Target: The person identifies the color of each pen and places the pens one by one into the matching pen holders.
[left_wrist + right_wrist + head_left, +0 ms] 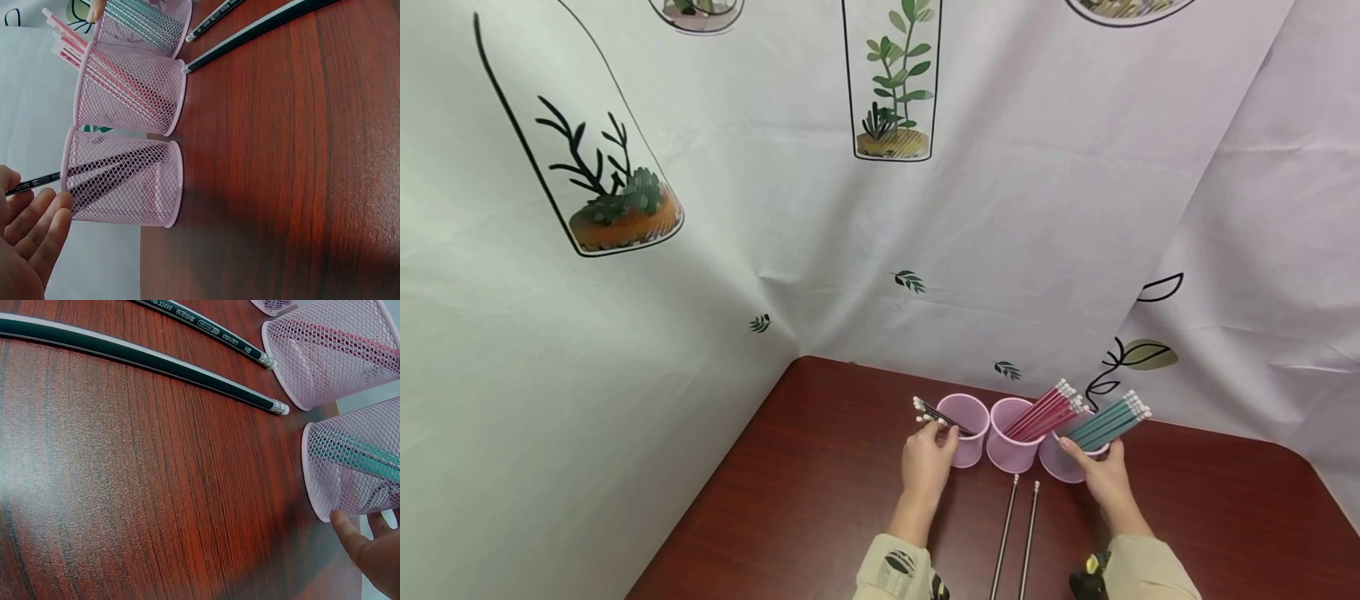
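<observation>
Three pink mesh pencil cups stand in a row. The left cup (971, 450) holds several black pencils (103, 178) leaning outward over its rim. My left hand (927, 461) is at that rim, its thumb and fingers around the upper parts of these pencils; the fingers hide some of them. In the middle cup (1011, 454) lean several red pencils (1047, 412). My right hand (1107, 479) grips the right cup (1060, 462), which contains several teal pencils (1108, 423), with the thumb in front and the fingers at its right side.
Two dark pencils, a left one (1006, 533) and a right one (1030, 533), lie on the reddish-brown table (820, 467) between my forearms, white ends toward the cups. A white cloth (1000, 208) with plant prints hangs behind the table and along its left.
</observation>
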Motion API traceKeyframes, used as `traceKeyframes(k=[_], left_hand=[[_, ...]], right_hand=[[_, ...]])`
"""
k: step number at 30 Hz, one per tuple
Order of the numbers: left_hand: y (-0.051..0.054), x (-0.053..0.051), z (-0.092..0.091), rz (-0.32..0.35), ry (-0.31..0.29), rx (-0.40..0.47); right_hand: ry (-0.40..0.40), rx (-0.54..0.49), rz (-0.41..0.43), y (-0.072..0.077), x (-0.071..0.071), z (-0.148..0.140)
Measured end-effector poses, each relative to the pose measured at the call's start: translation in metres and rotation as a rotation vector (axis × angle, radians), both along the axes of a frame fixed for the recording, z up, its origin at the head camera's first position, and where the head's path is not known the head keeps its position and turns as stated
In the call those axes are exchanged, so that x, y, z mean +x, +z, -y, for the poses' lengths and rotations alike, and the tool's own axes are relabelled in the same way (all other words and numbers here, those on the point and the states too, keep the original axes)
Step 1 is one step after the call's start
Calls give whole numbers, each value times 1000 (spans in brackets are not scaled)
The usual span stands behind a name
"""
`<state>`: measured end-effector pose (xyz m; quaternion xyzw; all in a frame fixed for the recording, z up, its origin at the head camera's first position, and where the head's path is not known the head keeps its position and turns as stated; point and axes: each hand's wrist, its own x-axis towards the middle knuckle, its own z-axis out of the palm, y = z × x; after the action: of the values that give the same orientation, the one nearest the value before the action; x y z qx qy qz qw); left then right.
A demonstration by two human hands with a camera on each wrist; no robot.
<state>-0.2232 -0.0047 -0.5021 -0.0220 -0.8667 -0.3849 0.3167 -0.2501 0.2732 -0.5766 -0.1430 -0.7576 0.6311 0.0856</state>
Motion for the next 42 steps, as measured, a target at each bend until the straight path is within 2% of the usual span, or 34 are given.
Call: traceKeyframes(k=[4, 7, 14, 18, 21, 26, 31, 33, 39, 42], left_hand=[[-1, 0, 0, 31, 34, -40], [-5, 3, -3, 97, 27, -105], [-20, 19, -27, 380, -187, -368], [-33, 28, -42, 478, -238, -501], [-41, 34, -49, 479, -245, -562], [-52, 39, -55, 460, -232, -623], [-54, 41, -59, 442, -215, -700], [-54, 40, -59, 438, -215, -703], [-55, 39, -57, 452, -227, -666], [-54, 37, -56, 450, -233, -659]], right_hand=[[8, -2, 8, 6, 2, 0], [7, 0, 7, 8, 4, 1], [-23, -16, 2, 3, 2, 1], [-16, 0, 26, 24, 14, 13], [-3, 8, 27, 42, 25, 22], [8, -15, -22, 45, 26, 25], [-4, -25, -5, 47, 25, 25], [-2, -20, 0, 42, 22, 21], [-30, -21, -10, 5, 3, 3], [-24, -9, -4, 5, 2, 2]])
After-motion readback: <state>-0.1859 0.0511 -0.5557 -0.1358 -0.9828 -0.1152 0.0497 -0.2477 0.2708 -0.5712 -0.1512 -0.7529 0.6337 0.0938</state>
